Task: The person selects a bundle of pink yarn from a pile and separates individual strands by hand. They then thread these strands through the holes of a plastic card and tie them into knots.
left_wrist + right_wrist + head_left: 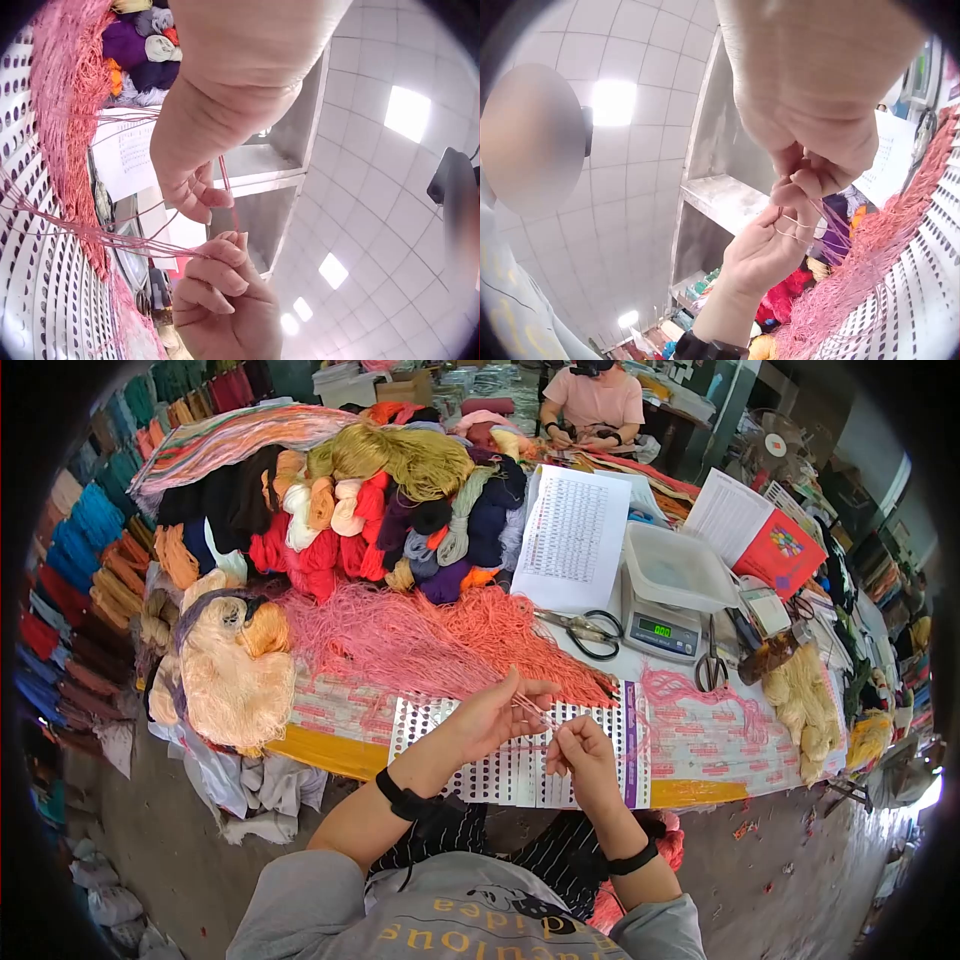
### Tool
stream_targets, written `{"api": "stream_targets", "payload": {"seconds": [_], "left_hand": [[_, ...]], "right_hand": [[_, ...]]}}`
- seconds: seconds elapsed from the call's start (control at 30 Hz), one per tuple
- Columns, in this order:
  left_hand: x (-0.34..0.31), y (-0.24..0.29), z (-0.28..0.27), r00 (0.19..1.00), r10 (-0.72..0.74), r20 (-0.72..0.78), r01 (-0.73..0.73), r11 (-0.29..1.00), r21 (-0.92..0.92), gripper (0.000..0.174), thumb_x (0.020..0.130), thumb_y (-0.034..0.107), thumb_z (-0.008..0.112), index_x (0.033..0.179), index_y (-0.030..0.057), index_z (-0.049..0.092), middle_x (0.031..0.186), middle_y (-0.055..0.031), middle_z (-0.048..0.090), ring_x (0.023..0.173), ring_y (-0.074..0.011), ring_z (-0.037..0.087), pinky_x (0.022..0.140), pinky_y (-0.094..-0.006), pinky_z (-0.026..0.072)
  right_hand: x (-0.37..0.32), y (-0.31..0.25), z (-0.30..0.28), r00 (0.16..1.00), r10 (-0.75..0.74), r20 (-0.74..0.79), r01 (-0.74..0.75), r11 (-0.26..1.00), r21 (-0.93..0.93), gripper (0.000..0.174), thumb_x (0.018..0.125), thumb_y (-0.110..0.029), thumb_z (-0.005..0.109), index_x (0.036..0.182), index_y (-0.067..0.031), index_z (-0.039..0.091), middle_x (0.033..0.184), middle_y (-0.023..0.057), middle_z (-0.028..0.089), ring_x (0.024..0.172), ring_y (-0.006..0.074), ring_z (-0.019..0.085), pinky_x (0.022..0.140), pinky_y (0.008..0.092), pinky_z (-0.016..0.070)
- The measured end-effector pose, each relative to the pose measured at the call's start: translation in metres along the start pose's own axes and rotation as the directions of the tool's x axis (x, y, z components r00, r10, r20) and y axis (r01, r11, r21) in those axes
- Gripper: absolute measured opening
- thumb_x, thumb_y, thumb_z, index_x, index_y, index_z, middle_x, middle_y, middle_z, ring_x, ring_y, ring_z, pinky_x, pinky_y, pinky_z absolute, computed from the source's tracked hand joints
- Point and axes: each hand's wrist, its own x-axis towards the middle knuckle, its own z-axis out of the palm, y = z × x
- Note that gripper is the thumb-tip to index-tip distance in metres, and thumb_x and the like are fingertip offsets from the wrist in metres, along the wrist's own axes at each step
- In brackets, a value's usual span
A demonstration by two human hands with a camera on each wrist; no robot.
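Both hands are raised over a white board with rows of holes (pixel 515 790) at the table's front edge. My left hand (pixel 490 718), palm turned up, holds thin pink threads (pixel 530 707) that run across its bent fingers. Close beside it, my right hand (pixel 585 755) pinches the threads between thumb and fingertips. In the left wrist view a short red strand (pixel 228 187) stretches between the two hands, and a looser bunch of threads (pixel 112 238) trails from the right fingertips towards the board. Behind the hands lies a spread of pink (pixel 370 640) and coral yarn (pixel 500 630).
Skeins of many colours (pixel 330 510) are heaped at the back. A printed sheet (pixel 572 535), black-handled scissors (pixel 595 632) and a digital scale (pixel 662 630) stand right of the yarn. Cream skeins (pixel 235 690) hang over the left edge. Another person (pixel 595 405) sits across the table.
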Motion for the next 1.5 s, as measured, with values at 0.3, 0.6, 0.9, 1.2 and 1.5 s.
{"api": "stream_targets", "payload": {"seconds": [0.3, 0.6, 0.9, 1.2, 1.5], "left_hand": [[-0.003, 0.003, 0.006, 0.999, 0.009, -0.051, -0.008, 1.000, 0.018, 0.057, 0.097, 0.047, 0.024, 0.121, 0.0029, 0.052, 0.095, 0.0012, 0.058, 0.082, -0.0071, 0.054, 0.077, -0.0265, 0.0460], [-0.005, 0.008, 0.011, 0.998, 0.040, -0.039, -0.040, 0.999, 0.002, 0.060, 0.096, 0.051, 0.026, 0.117, 0.0026, 0.054, 0.085, 0.0015, 0.056, 0.068, -0.0048, 0.051, 0.053, -0.0186, 0.0386], [-0.051, 0.050, -0.084, 0.999, 0.019, -0.036, -0.030, 0.941, -0.337, 0.047, 0.093, 0.049, 0.039, 0.089, 0.0065, 0.059, 0.056, 0.0045, 0.038, 0.044, -0.0062, 0.028, 0.040, -0.0208, 0.0205], [-0.223, 0.165, -0.284, 0.479, 0.437, -0.762, -0.823, 0.527, -0.215, 0.051, 0.098, 0.042, 0.025, 0.122, 0.0046, 0.050, 0.066, 0.0006, 0.042, 0.044, -0.0074, 0.027, 0.038, -0.0206, 0.0204], [-0.077, 0.112, -0.101, 0.775, 0.344, -0.531, -0.452, 0.888, -0.085, 0.025, 0.091, 0.026, 0.052, 0.104, 0.0065, 0.058, 0.075, 0.0014, 0.055, 0.053, -0.0058, 0.047, 0.047, -0.0195, 0.0402]], "right_hand": [[-0.002, 0.001, 0.000, 1.000, -0.019, -0.013, 0.018, 0.997, -0.074, 0.014, 0.095, -0.017, 0.048, 0.088, -0.0049, 0.049, 0.065, 0.0025, 0.055, 0.053, 0.0084, 0.051, 0.051, 0.0197, 0.0367], [-0.004, 0.001, -0.002, 0.999, 0.027, -0.023, -0.033, 0.957, -0.289, 0.011, 0.090, -0.013, 0.054, 0.086, -0.0027, 0.056, 0.062, 0.0002, 0.054, 0.053, 0.0080, 0.049, 0.051, 0.0205, 0.0383], [-0.017, -0.067, -0.108, 0.749, -0.452, -0.485, 0.459, 0.881, -0.112, 0.013, 0.088, -0.014, 0.057, 0.096, -0.0042, 0.060, 0.105, 0.0083, 0.058, 0.098, 0.0172, 0.054, 0.082, 0.0274, 0.0453], [-0.126, -0.119, -0.467, 0.444, -0.443, -0.779, 0.702, 0.712, -0.005, 0.029, 0.094, -0.019, 0.049, 0.114, 0.0014, 0.052, 0.091, 0.0051, 0.060, 0.081, 0.0103, 0.055, 0.067, 0.0176, 0.0429], [0.002, -0.083, -0.194, 0.833, -0.470, -0.291, 0.242, 0.783, -0.573, 0.018, 0.086, -0.013, 0.057, 0.101, -0.0024, 0.054, 0.073, -0.0009, 0.051, 0.063, 0.0087, 0.049, 0.058, 0.0222, 0.0423]]}}
